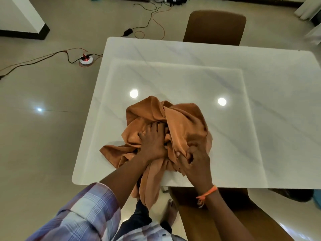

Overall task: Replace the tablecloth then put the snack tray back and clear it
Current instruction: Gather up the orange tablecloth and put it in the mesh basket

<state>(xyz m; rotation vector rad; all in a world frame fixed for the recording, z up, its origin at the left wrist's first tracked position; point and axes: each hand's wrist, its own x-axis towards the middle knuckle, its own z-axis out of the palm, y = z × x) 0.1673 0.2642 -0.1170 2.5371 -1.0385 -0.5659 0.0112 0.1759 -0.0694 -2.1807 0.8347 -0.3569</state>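
Floor, left: glossy beige tiles (34,136) with a round white power strip (85,60), red-lit, and orange and black cables (40,58) running from it toward the left edge; a black adapter (127,32) lies farther back. Table (191,70): white marble-look top with grey veins and rounded corners, two ceiling-light reflections on its surface. Tablecloth (173,119): orange-brown fabric, bunched in a crumpled heap on the near middle of the table, one flap spread flat toward the left, a long fold hanging over the near edge and down in front of the person. Left hand (152,141): laid on top of the heap near its middle, fingers spread and fairly straight, pressing down into the folds; sleeve (83,211) of a plaid shirt in purple, blue and white covers the arm to below the elbow. Right hand (192,157): just beside the left, at the near right side of the heap, fingers curled and bunching a fold of the cloth in a grip; orange thread band (207,193) tied at the wrist. Below the table edge: a bare foot (169,211) on the tiles and the brown seat of a near chair (225,214). Far side, right of centre: brown chair (215,26) pushed up to the table. The snack tray cannot be seen.
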